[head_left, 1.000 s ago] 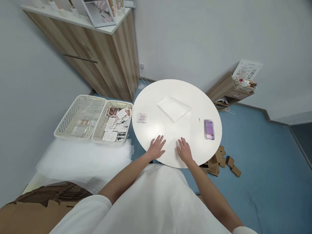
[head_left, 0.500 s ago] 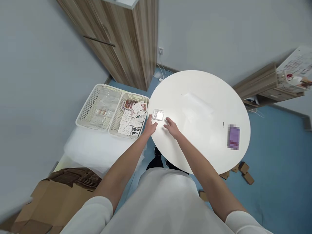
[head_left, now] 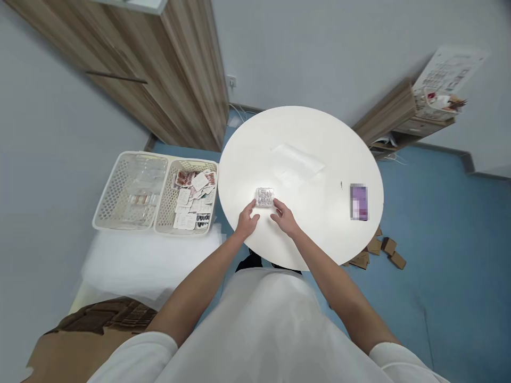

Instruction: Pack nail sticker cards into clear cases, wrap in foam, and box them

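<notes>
A small clear plastic box (head_left: 264,196) with small pinkish items inside sits on the round white table (head_left: 319,234), near its front left. My left hand (head_left: 246,222) grips the box's left corner with its fingertips. On the other side, my right hand (head_left: 283,217) pinches the box's right edge. Both hands rest low on the tabletop. A clear plastic sheet (head_left: 297,159) lies flat beyond the box, towards the table's middle.
A purple phone (head_left: 358,201) lies at the table's right. Two white mesh baskets (head_left: 131,187) left of the table hold clear boxes and small packets. White foam sheets (head_left: 139,260), a cardboard box (head_left: 80,340), a wooden cabinet (head_left: 159,80) and loose cardboard pieces (head_left: 383,250) surround it.
Both hands left the table's front edge, reached left to the small clear box, took hold of it and drew it in towards the table's middle front.
</notes>
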